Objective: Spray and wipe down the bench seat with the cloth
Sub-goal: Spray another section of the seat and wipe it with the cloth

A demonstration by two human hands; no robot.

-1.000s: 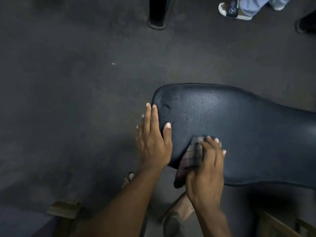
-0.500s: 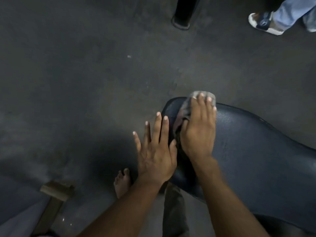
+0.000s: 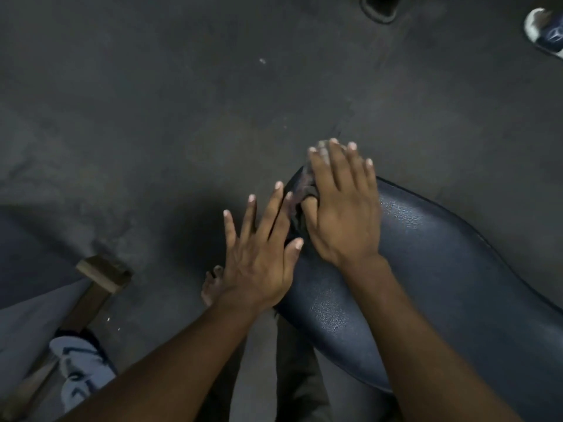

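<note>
Dark floor (image 3: 152, 117), right hand (image 3: 341, 214) fingers straight pressing cloth (image 3: 304, 184) on bench seat (image 3: 441, 269), left hand (image 3: 259, 263) fingers spread

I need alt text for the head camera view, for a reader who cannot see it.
The right hand presses a grey cloth flat onto the rounded end of a dark blue bench seat. The left hand is spread open beside it at the seat's edge, above a dark floor.

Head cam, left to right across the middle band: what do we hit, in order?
wooden block → bare toes → left hand → right hand, flat on the cloth → bare stretch of bench seat
</note>
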